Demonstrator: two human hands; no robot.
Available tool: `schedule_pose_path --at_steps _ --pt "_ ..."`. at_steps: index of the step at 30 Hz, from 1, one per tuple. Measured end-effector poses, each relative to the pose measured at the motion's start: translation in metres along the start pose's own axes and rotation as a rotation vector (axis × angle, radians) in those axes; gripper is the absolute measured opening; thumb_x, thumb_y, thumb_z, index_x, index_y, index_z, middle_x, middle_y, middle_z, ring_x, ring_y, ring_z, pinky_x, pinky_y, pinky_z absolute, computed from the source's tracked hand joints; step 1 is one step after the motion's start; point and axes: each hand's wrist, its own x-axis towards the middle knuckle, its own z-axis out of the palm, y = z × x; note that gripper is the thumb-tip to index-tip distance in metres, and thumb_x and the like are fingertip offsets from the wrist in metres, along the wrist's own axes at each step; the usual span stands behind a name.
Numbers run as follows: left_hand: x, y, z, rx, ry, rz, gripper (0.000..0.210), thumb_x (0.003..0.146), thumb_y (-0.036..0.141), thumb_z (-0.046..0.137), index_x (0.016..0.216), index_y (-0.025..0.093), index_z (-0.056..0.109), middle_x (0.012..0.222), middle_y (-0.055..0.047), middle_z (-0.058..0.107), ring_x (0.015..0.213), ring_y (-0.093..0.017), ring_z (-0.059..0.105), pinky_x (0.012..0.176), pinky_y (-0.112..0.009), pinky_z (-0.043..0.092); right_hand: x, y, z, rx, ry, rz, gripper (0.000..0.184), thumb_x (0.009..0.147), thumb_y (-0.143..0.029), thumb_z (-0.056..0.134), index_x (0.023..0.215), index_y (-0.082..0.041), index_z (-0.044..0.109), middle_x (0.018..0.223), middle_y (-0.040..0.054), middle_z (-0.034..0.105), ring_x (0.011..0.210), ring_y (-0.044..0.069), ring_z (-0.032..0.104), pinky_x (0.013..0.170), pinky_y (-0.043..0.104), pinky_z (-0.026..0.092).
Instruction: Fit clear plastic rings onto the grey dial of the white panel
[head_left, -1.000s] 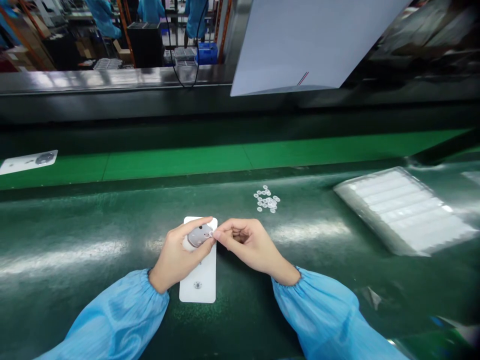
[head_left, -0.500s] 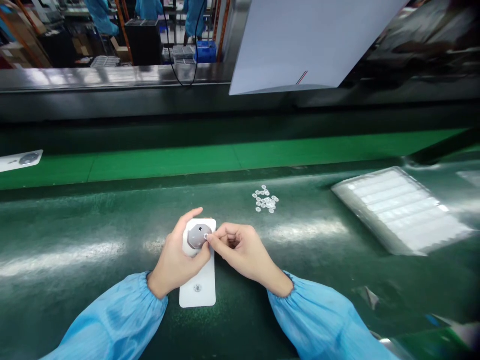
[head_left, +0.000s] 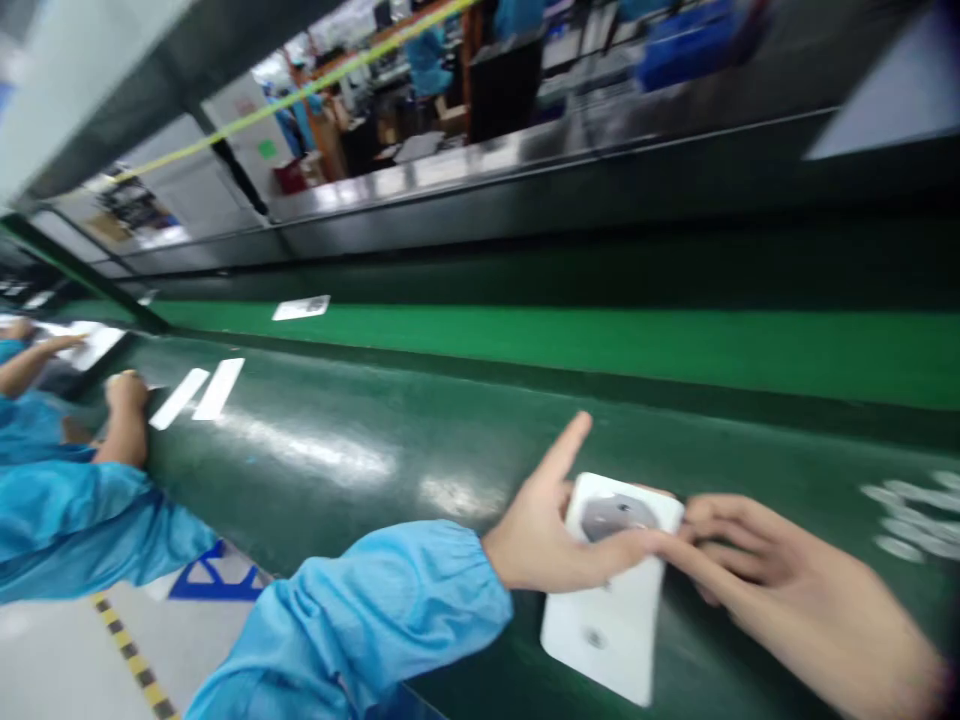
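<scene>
A white rectangular plate (head_left: 611, 625) lies on the dark green bench, with a grey round part (head_left: 619, 518) seated at its far end. My left hand (head_left: 555, 535) grips that far end, thumb across the grey part and forefinger pointing up and away. My right hand (head_left: 787, 590) comes in from the right, and its fingertips touch the plate's edge beside the grey part. Whether those fingertips pinch anything is lost in blur. Several small clear discs (head_left: 911, 515) lie smeared at the right edge.
A bright green conveyor belt (head_left: 675, 345) runs behind the bench, carrying a white plate (head_left: 301, 308) far left. Two white strips (head_left: 199, 390) lie on the bench at left. A co-worker's hand (head_left: 124, 395) and blue sleeve (head_left: 67, 510) are at the left edge.
The view has swung sharply left and tilted, with motion blur. My hands stay on the plate; my left forefinger has lifted. The bag of white parts has left the view.
</scene>
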Motion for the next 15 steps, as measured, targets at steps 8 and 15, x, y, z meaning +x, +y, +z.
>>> schedule_pose_path --at_steps 8,15 --pt "0.016 -0.004 -0.014 -0.082 0.163 -0.047 0.115 0.059 0.039 0.100 0.155 0.016 0.040 0.086 -0.005 0.066 0.069 -0.014 0.058 0.067 -0.023 0.050 0.005 0.000 -0.001 0.050 -0.196 0.037 0.069 0.076 -0.078 0.072 0.109 -0.018 0.064 0.065 0.0072 0.063 0.047 0.017 0.053 0.043 0.029 0.045" --pt "0.012 0.032 -0.002 -0.039 0.314 -0.071 0.107 0.064 0.039 0.098 0.153 0.030 0.039 0.105 -0.009 0.073 0.083 -0.024 0.072 0.066 -0.027 0.062 -0.009 -0.037 0.011 0.014 -0.665 -0.137 0.048 0.087 -0.056 0.076 0.094 -0.009 0.070 0.080 0.0057 0.070 0.067 0.014 0.066 0.061 0.018 0.051"
